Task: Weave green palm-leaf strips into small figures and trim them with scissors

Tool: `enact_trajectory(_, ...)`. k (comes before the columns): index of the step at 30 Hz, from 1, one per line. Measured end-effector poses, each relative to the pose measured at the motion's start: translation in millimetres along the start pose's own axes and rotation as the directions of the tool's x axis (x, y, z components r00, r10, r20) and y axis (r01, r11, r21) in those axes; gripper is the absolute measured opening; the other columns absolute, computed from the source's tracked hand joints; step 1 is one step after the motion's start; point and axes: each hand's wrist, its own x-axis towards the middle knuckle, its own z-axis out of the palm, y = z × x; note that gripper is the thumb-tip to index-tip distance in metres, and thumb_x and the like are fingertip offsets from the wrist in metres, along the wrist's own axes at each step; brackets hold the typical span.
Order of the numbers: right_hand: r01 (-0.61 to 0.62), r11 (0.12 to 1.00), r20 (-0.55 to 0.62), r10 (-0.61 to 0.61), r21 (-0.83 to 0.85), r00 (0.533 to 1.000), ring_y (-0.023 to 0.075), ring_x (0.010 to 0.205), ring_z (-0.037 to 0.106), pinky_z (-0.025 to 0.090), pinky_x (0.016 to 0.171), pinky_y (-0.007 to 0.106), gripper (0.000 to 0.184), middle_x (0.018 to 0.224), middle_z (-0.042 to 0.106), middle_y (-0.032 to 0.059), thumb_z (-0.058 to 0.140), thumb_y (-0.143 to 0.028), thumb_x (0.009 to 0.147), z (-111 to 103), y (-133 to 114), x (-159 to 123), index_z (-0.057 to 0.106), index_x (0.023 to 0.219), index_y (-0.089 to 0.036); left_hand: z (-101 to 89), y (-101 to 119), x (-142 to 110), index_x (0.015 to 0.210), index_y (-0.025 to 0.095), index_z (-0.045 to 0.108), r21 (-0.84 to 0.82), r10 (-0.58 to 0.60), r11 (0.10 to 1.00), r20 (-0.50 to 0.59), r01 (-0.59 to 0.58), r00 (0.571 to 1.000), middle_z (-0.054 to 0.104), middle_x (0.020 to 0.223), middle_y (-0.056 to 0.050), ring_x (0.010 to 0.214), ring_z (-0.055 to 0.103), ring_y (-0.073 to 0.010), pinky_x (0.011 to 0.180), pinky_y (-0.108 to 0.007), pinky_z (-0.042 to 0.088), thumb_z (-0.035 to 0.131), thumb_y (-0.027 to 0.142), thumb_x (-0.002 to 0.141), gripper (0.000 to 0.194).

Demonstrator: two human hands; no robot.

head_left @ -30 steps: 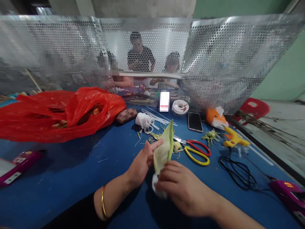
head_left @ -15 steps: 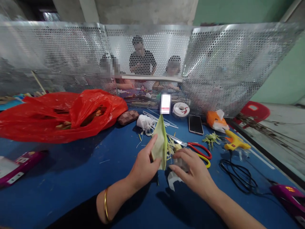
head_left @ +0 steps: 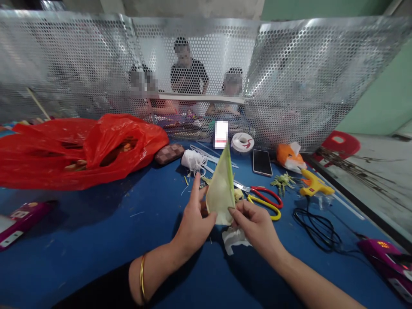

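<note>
A pale green, pointed leaf-like piece stands tip up between my hands. My left hand grips its lower left edge, thumb in front and index finger stretched upward. At the lower right corner, my right hand pinches the same piece between thumb and fingers. A torn white paper scrap lies on the table just below it. Scissors with red and yellow handles lie to the right, their blades partly hidden behind the piece. A roll of white string sits behind my left hand.
On the blue table are a red plastic bag, a checkered pouch, a tape roll, a phone, a yellow glue gun and its black cable. People sit behind a perforated metal screen.
My right hand has moved left and closed on the lower right corner of the leaf-like piece. The piece has turned, showing more of its broad face. The camera view has shifted slightly.
</note>
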Motion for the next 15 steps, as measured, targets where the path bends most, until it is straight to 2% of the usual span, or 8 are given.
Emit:
enact_trajectory(2, -0.002, 1.000, -0.001, 0.002, 0.013, 1.000, 0.0131, 0.050, 0.050, 0.038, 0.050, 0.025, 0.032, 0.053, 0.059, -0.0005, 0.057, -0.042, 0.084, 0.5, -1.2, -0.2, 0.051, 0.061, -0.020, 0.5, -1.1, 2.5, 0.148, 0.022, 0.030, 0.067, -0.042, 0.997, -0.029, 0.044, 0.999, 0.064, 0.120, -0.011, 0.089, 0.065, -0.0192, 0.071, -0.027, 0.052, 0.066, 0.008, 0.067, 0.089)
enact_trajectory(4, 0.007, 1.000, -0.005, -0.007, 0.002, 1.000, 0.0137, 0.051, 0.052, 0.039, 0.051, 0.025, 0.032, 0.053, 0.059, -0.0003, 0.058, -0.043, 0.083, 0.2, -1.3, 0.2, 0.053, 0.061, -0.020, 1.4, -3.0, 3.1, 0.121, 0.012, 0.060, 0.130, -0.192, 0.974, 0.042, 0.186, 0.980, 0.071, 0.089, -0.009, 0.070, 0.064, -0.0163, 0.055, -0.022, 0.048, 0.066, 0.014, 0.068, 0.053)
enact_trajectory(5, 0.008, 1.000, -0.005, -0.008, -0.004, 1.000, 0.0139, 0.051, 0.053, 0.040, 0.052, 0.025, 0.033, 0.053, 0.059, -0.0003, 0.059, -0.043, 0.083, 0.0, -1.0, 0.6, 0.053, 0.061, -0.019, 2.0, -3.9, 2.7, 0.105, 0.010, 0.067, 0.146, -0.270, 0.956, 0.088, 0.256, 0.959, 0.070, 0.078, -0.008, 0.062, 0.063, -0.0148, 0.048, -0.021, 0.044, 0.066, 0.018, 0.069, 0.037)
enact_trajectory(6, 0.005, 1.000, -0.002, -0.005, -0.006, 1.000, 0.0139, 0.051, 0.053, 0.040, 0.052, 0.025, 0.033, 0.053, 0.059, -0.0004, 0.059, -0.044, 0.083, -0.3, -0.8, 0.9, 0.054, 0.061, -0.019, 2.6, -4.7, 2.0, 0.093, 0.009, 0.070, 0.156, -0.325, 0.939, 0.116, 0.306, 0.939, 0.069, 0.071, -0.007, 0.055, 0.060, -0.0133, 0.043, -0.020, 0.041, 0.067, 0.021, 0.070, 0.026)
enact_trajectory(8, -0.005, 1.000, 0.013, 0.005, 0.011, 1.000, 0.0137, 0.051, 0.053, 0.041, 0.052, 0.025, 0.034, 0.053, 0.058, -0.0008, 0.059, -0.045, 0.083, -0.6, -0.8, 1.4, 0.054, 0.061, -0.019, 3.9, -5.1, 0.6, 0.079, 0.009, 0.069, 0.152, -0.363, 0.926, 0.112, 0.345, 0.925, 0.068, 0.066, -0.006, 0.048, 0.056, -0.0107, 0.039, -0.018, 0.036, 0.068, 0.023, 0.069, 0.017)
enact_trajectory(12, 0.013, 0.996, 0.080, -0.019, 0.083, 0.997, 0.0142, 0.056, 0.056, 0.044, 0.056, 0.026, 0.031, 0.059, 0.060, -0.0006, 0.062, -0.044, 0.081, 0.7, -2.1, 0.5, 0.056, 0.066, -0.019, 5.7, -1.6, -0.1, 0.072, 0.010, 0.068, 0.170, -0.314, 0.935, -0.013, 0.312, 0.949, 0.066, 0.060, -0.004, 0.045, 0.054, -0.0099, 0.038, -0.018, 0.035, 0.067, 0.018, 0.066, 0.010)
enact_trajectory(15, 0.031, 0.998, 0.117, -0.038, 0.063, 0.992, 0.0135, 0.060, 0.055, 0.044, 0.057, 0.025, 0.024, 0.064, 0.060, -0.0012, 0.066, -0.039, 0.077, 1.8, -1.9, -1.1, 0.057, 0.070, -0.018, 6.1, 1.1, 0.3, 0.072, 0.010, 0.069, 0.180, -0.270, 0.943, -0.072, 0.279, 0.960, 0.062, 0.053, -0.001, 0.045, 0.054, -0.0110, 0.039, -0.019, 0.037, 0.066, 0.015, 0.066, 0.008)
